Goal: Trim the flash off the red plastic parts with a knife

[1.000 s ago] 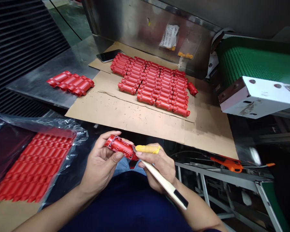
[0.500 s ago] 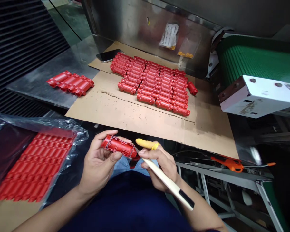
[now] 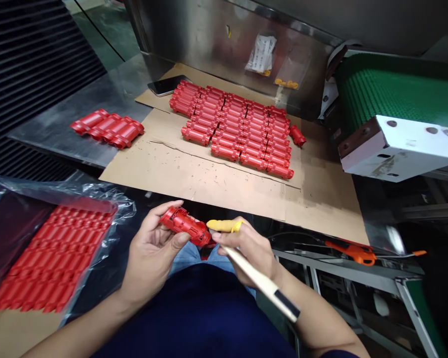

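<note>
I'm watching from the head camera, looking down at two bare forearms reaching out over a dark blue lap. My left hand [image 3: 151, 253] is curled palm-up, thumb and fingers pressed around a red moulded plastic part [image 3: 185, 226], a ribbed cylinder with a recessed face, which sits just beyond the thumb. My right hand [image 3: 248, 253] is closed in a pencil grip on a cream-handled trimming knife [image 3: 261, 283], its black-banded end running back past the wrist. A yellow finger cot [image 3: 224, 225] covers the extended index finger, which lies just beside the red part's end; the blade is too hidden to make out.

Left of my left hand, a clear plastic bag [image 3: 18, 199] holds a sheet of joined red parts [image 3: 52, 258]. Ahead of both hands, a cardboard sheet [image 3: 209, 184] carries tight rows of red parts [image 3: 239, 134], with a phone [image 3: 166, 85] at its far edge. Further ahead and left, a smaller group of red parts [image 3: 108, 128] rests on a steel table [image 3: 74, 129]. Right of my right hand lie orange-handled cutters [image 3: 353, 253], and beyond them runs a green conveyor belt [image 3: 392, 89].
</note>
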Motion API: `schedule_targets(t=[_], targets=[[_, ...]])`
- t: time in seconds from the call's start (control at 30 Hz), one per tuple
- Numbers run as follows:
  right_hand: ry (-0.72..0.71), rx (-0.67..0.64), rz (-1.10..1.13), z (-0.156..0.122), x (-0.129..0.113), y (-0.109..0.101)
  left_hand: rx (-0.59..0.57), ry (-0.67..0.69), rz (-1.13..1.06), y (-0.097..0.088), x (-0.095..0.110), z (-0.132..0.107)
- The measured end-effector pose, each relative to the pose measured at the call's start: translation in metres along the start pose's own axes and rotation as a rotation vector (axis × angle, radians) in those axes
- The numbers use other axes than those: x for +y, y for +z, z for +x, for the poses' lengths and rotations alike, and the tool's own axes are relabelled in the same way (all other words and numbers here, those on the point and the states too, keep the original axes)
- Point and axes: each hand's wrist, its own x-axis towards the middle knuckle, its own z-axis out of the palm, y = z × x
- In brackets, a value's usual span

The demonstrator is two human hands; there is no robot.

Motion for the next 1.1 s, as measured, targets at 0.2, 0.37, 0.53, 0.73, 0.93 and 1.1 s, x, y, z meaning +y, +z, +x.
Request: schedule_targets(t=[0.2,0.37,0.53,0.73,0.93,1.1], targets=[[0.274,0.127,0.260,-0.007,-0.003,0.003,-0.037,0.043,-0.020,0.001,0.000,0.001],[0.162,0.096,0.147,-0.002,-0.011,0.001,-0.066,0.072,-0.074,0.002,-0.001,0.001],[0.134,0.096,0.125,-0.001,-0.011,0.005,-0.046,0.055,-0.089,0.002,0.000,0.001],[0.118,0.032,0.103,-0.002,-0.005,0.002,-0.034,0.029,-0.100,0.002,-0.001,0.001],[-0.174,-0.149,-0.273,-0.002,-0.002,-0.003,0.009,-0.113,-0.182,0.008,0.002,0.004],[0.074,-0.031,0.044,-0.004,-0.001,0.004,-0.037,-0.136,-0.127,0.003,-0.002,0.004]])
